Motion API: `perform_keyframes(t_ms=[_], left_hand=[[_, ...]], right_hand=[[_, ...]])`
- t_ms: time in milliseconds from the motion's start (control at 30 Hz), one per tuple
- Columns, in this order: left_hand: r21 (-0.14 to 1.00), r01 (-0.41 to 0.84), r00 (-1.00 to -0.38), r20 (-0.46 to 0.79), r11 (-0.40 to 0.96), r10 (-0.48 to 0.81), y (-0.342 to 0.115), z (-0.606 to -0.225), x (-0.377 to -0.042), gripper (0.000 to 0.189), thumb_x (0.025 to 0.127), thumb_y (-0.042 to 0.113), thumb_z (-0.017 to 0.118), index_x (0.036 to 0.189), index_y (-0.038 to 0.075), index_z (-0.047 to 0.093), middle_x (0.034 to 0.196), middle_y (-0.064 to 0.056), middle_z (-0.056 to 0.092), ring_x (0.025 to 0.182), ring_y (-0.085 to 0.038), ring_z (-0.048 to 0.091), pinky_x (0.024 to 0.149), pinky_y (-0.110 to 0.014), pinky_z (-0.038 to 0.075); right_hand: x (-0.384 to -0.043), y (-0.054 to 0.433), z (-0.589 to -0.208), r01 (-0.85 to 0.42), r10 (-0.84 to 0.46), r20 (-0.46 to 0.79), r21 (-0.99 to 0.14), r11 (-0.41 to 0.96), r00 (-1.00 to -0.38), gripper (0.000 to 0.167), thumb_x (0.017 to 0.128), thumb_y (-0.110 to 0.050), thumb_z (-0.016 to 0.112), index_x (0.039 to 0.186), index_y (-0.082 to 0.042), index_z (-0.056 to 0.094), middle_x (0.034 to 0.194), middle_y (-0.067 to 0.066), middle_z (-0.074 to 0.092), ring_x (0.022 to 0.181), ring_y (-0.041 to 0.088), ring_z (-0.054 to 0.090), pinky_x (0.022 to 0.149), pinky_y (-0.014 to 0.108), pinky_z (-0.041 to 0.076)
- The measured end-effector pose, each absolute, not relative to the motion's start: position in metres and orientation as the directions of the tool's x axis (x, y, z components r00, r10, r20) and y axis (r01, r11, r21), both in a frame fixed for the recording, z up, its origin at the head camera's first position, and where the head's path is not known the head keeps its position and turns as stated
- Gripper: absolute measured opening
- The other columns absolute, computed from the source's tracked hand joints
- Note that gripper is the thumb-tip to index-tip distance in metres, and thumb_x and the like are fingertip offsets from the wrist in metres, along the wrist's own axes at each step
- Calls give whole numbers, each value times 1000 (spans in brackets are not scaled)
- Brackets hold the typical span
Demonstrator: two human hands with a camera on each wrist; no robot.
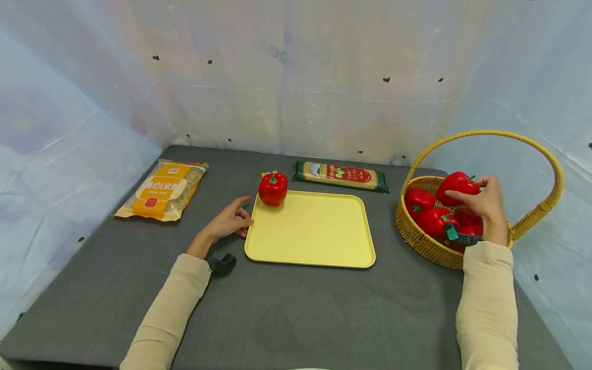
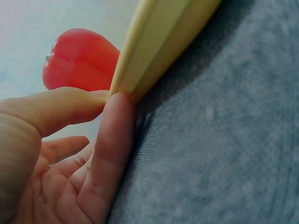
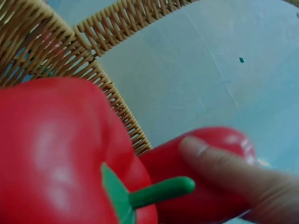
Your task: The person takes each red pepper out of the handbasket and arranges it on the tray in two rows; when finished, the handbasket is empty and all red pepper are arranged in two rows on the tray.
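In the head view my right hand (image 1: 487, 199) grips a red bell pepper (image 1: 455, 188) over the wicker basket (image 1: 418, 245). More red peppers (image 1: 437, 222) lie inside that basket, one of them large and close with a green stem in the right wrist view. My left hand (image 1: 229, 220) pinches the left rim of a yellow tray (image 1: 314, 231) between thumb and index finger, as the left wrist view shows. One red pepper (image 1: 273, 189) stands upright at the tray's back left corner.
A green and red pack of pasta (image 1: 342, 174) lies behind the tray. At the back left is a yellow bag of grain (image 1: 162, 190). A small yellow packet (image 1: 269, 173) peeks out behind the lone pepper. The basket's tall handle (image 1: 490, 132) arches above the right hand.
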State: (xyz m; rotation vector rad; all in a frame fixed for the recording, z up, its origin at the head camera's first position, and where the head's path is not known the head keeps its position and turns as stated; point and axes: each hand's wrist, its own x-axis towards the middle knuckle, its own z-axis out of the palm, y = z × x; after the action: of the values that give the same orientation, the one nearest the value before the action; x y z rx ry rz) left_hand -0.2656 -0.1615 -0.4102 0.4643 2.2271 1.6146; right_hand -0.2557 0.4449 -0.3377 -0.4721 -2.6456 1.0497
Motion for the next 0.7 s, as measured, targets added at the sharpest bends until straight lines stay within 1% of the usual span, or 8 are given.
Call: perform_keyframes(t_ms=[100, 200, 333, 467, 600, 700], left_hand=[[952, 62, -885, -85, 299, 457, -162, -410, -266, 72, 91, 1, 57, 146, -4, 11, 98, -25, 53, 65, -23, 60, 60, -33, 56], [952, 60, -885, -89, 301, 457, -162, -410, -265, 72, 91, 1, 57, 146, -4, 12, 97, -24, 53, 64, -22, 60, 60, -33, 56], [953, 59, -884, -89, 297, 459, -162, -412, -266, 71, 91, 1, 57, 146, -4, 11, 97, -25, 53, 64, -21, 60, 60, -33, 56], [954, 64, -883, -83, 293, 463, -162, -413, -266, 71, 91, 1, 57, 146, -4, 11, 97, -25, 53, 64, -21, 59, 60, -33, 56], [952, 62, -883, -88, 301, 460, -162, -413, -266, 71, 91, 2, 57, 146, -4, 12, 98, -25, 53, 64, -20, 59, 60, -33, 56], [949, 62, -884, -91, 308, 458, -162, -412, -266, 71, 91, 2, 57, 146, -3, 12, 98, -25, 53, 64, -20, 59, 60, -33, 56]], right_hand=[[-254, 440, -332, 172, 397, 160, -715, 678, -904, 57, 72, -46, 77, 91, -17, 31, 100, 6, 32, 99, 26, 31, 69, 33, 34], [-251, 435, -327, 147, 390, 189, -713, 686, -901, 57, 72, -46, 76, 91, -18, 31, 100, 5, 30, 100, 26, 30, 71, 33, 33], [-244, 429, -322, 126, 371, 207, -703, 700, -905, 56, 73, -47, 76, 91, -20, 30, 101, 5, 28, 97, 24, 29, 70, 34, 32], [-234, 420, -316, 107, 354, 223, -694, 712, -908, 57, 72, -48, 76, 92, -25, 29, 103, 4, 27, 95, 23, 29, 69, 34, 33], [-223, 407, -308, 48, 316, 283, -672, 739, -906, 55, 72, -44, 78, 94, -26, 30, 108, 6, 28, 100, 24, 30, 69, 30, 36], [-217, 393, -303, -14, 282, 337, -662, 749, -898, 53, 73, -39, 78, 96, -27, 32, 108, 2, 29, 104, 24, 30, 69, 26, 37]])
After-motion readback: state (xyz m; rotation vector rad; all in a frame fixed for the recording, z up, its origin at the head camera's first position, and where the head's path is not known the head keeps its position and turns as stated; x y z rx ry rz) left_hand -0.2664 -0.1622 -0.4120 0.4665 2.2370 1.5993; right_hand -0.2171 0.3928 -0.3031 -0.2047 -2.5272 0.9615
